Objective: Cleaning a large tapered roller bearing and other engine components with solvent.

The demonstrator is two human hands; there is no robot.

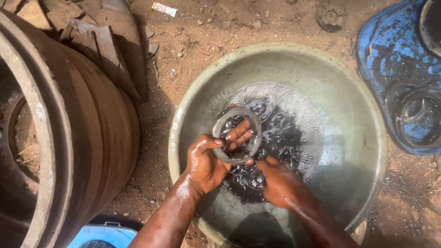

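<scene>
A wide metal basin [358,124] on the dirt ground holds dark, rippling liquid [285,133]. My left hand [206,160] grips a grey metal ring [237,136] by its near rim, thumb outside and fingers through its middle, just above the liquid. My right hand [278,181], wet and dark, is dipped in the liquid right beside the ring's lower edge; whether it holds anything is hidden.
A large rusty wheel rim [69,133] stands at the left. A blue plastic tray [395,55] with dark oily rings lies at the right. A blue object [103,235] sits at the bottom edge. Crumpled sacking [105,36] lies at top left.
</scene>
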